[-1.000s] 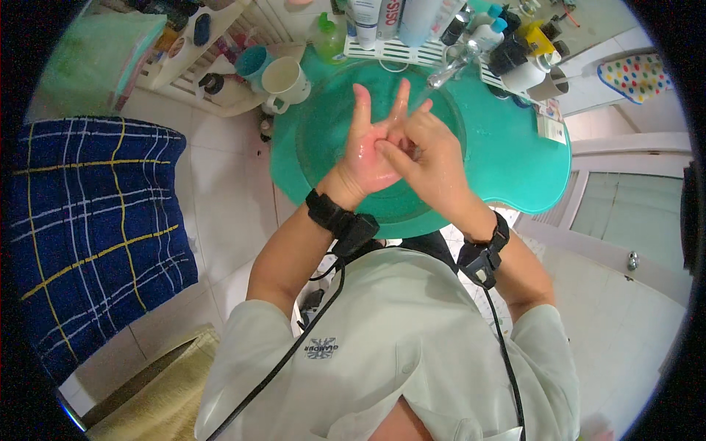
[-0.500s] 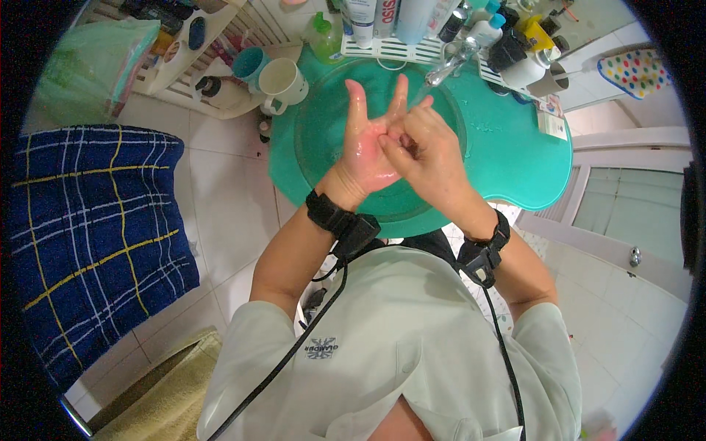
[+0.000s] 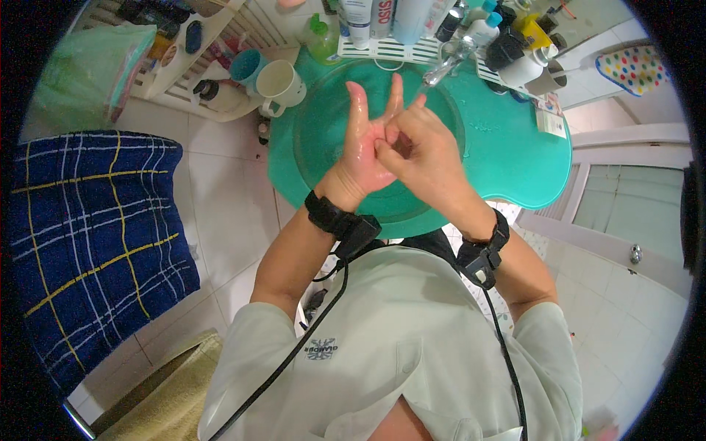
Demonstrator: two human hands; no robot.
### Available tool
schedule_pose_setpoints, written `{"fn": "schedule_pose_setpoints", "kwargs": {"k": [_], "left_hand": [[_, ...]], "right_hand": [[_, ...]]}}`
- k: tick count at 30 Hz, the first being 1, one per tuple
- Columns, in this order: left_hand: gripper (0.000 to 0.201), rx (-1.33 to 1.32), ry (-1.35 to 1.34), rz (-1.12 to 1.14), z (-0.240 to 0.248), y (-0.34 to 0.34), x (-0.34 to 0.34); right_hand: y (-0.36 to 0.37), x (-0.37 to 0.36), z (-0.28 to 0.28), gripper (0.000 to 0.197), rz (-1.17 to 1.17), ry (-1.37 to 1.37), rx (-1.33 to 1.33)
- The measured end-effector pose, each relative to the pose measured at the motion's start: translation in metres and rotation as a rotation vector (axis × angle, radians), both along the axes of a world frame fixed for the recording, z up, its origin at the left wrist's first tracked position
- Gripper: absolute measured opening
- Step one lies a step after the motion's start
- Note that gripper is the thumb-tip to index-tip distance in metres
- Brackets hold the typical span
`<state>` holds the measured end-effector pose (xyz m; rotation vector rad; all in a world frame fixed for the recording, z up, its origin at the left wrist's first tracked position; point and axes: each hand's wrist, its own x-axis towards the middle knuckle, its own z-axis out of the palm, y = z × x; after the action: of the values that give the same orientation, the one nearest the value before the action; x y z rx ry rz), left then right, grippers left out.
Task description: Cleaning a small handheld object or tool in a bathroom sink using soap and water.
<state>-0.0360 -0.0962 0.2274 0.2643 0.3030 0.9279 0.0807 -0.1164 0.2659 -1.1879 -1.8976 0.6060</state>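
Observation:
Wet and palm up, my left hand is over the green sink basin, with its thumb and a finger stretched out and apart. My right hand is closed round other fingers of the left hand, its thumb bent against the palm. Those gripped fingers are mostly hidden. Just beyond both hands is a metal faucet. Black straps with small boxes and cables are round both wrists, the left strap and the right strap.
A white mug and a teal cup stand left of the basin. Behind it are a green pump bottle and a white rack of tubes and bottles. A blue plaid towel hangs at left; a door is at right.
My right hand has shifted slightly along the left hand's fingers, its thumb moving a little over the palm. The left hand stays nearly in place.

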Motion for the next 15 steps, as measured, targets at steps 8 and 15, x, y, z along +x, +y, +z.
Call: {"fn": "schedule_pose_setpoints", "kwargs": {"k": [8, 15], "left_hand": [[0.104, 0.005, -0.067, -0.027, 0.0008, -0.0007, -0.001], [0.105, 0.031, -0.105, -0.047, -0.0005, -0.0001, 0.0018]], "right_hand": [[-0.0011, 0.0036, -0.0085, 0.021, 0.013, 0.03, 0.053], [-0.0045, 0.0066, -0.0064, 0.021, 0.006, 0.007, 0.067]]}}
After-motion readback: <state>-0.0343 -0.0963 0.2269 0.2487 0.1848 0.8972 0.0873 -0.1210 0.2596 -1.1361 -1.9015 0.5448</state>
